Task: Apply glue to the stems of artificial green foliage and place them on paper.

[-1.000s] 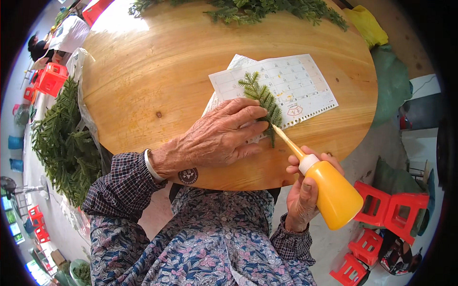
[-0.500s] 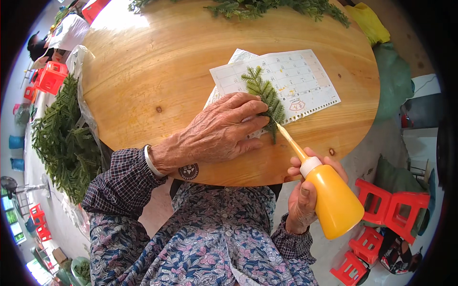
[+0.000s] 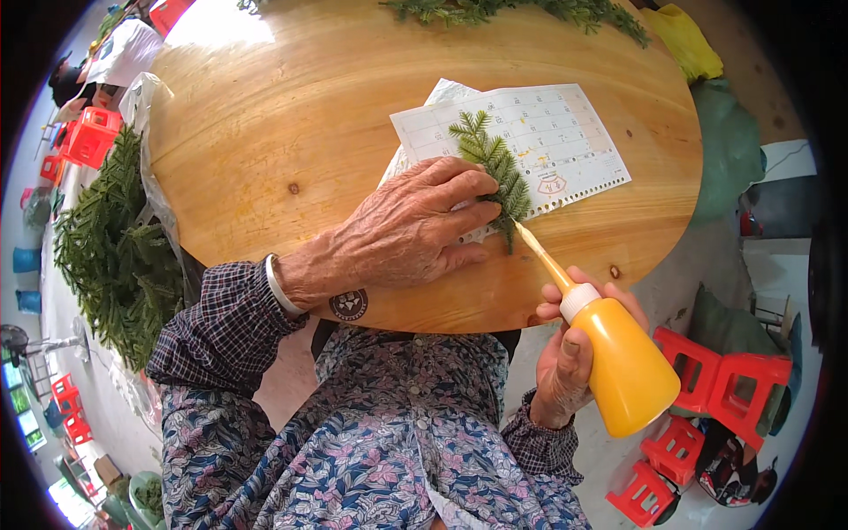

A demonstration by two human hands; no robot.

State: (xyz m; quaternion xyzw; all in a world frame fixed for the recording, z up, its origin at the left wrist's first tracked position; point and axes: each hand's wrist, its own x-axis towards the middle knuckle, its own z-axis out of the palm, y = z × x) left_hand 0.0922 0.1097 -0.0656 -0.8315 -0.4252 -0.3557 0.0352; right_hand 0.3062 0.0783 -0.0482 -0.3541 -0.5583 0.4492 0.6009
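The left hand (image 3: 411, 231) is lying flat with its fingers spread, pressing down on a small green sprig (image 3: 495, 172) and pinning its near stem end against a printed paper sheet (image 3: 565, 132) on the round wooden desk (image 3: 291, 124). The right hand (image 3: 565, 362) is curling tightly around an orange squeeze bottle (image 3: 623, 371), near and to the right, and is aiming its long nozzle (image 3: 541, 256) at the stem end of the sprig, the tip touching or just beside it.

Judging by this, the dabbing of the stem is under way: the sprig is already laid and held, while no squeezed-out drop can be made out, and nothing is yet joined to the sprig.

Counting outward: one sprig under the hand, one bottle, one printed sheet with a second paper edge showing beneath it. A heap of green branches (image 3: 110, 256) is lying at the left, too many to count, and more greenery (image 3: 521, 11) is lining the far edge of the desk. Several red plastic stools (image 3: 720, 380) are standing near right.
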